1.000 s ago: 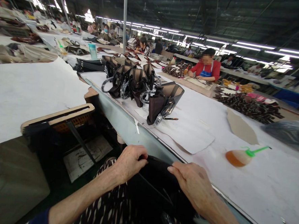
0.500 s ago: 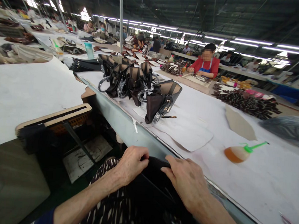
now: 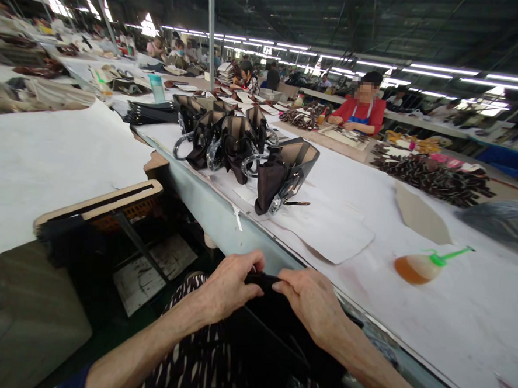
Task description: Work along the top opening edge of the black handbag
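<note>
A black bag (image 3: 272, 329) lies on my lap, dark and partly lost in shadow. My left hand (image 3: 235, 283) pinches its far rim between thumb and fingers. Close beside it, my right hand (image 3: 308, 296) grips the same rim, thumb toward the left. Most of the bag's body is hidden below my forearms. On the table ahead stands a dark handbag (image 3: 289, 175) with a tan inside and its lining pulled out. Several similar bags (image 3: 233, 142) with plastic-wrapped handles are grouped behind it.
A bottle with amber liquid and a green spout (image 3: 416, 269) stands on the white table (image 3: 461, 323) to the right. A narrow padded arm (image 3: 100, 202) juts out at the left. A co-worker in red (image 3: 373, 116) sits across the table, near piled dark strips (image 3: 435, 178).
My right hand has moved left along the bag's rim, closer to my left hand, and its fingers have closed. The view has shifted slightly.
</note>
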Motion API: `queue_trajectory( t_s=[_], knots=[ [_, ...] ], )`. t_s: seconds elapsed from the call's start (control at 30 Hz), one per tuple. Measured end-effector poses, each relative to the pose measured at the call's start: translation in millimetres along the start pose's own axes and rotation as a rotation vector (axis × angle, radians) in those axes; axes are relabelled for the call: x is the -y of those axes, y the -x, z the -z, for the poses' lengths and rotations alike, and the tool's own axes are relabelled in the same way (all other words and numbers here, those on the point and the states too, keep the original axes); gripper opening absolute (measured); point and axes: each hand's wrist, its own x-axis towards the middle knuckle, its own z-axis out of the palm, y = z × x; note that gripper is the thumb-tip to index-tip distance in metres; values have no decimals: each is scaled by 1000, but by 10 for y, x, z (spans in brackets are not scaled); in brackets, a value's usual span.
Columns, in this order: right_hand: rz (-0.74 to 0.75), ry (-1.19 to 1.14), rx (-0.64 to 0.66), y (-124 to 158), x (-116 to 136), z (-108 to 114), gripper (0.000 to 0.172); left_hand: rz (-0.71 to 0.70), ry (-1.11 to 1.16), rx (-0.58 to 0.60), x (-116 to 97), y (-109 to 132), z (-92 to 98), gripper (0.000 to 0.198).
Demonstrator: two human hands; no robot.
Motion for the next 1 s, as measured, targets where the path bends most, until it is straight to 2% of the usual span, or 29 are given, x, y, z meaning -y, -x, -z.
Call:
queue_trajectory(
  t_s=[0.1, 0.17, 0.37, 0.53, 0.83, 1.0],
  knots=[
    [-5, -30, -9, 8, -34, 10, 26, 86, 36, 84, 26, 56, 109, 51],
    [8, -23, -15, 19, -50, 36, 26, 119, 65, 143, 81, 66, 171, 57],
    [15, 51, -20, 13, -50, 186, 26, 86, 223, 218, 225, -127, 300, 26],
    [-13, 68, -11, 24, -31, 247, 25, 138, 383, 260, 226, -222, 289, 26],
    [-21, 10, -40, 89, -74, 90, 26, 93, 217, 234, 165, -97, 257, 23],
    [11, -13, -34, 87, -78, 51, 25, 99, 182, 155, 149, -101, 222, 20]
  ],
)
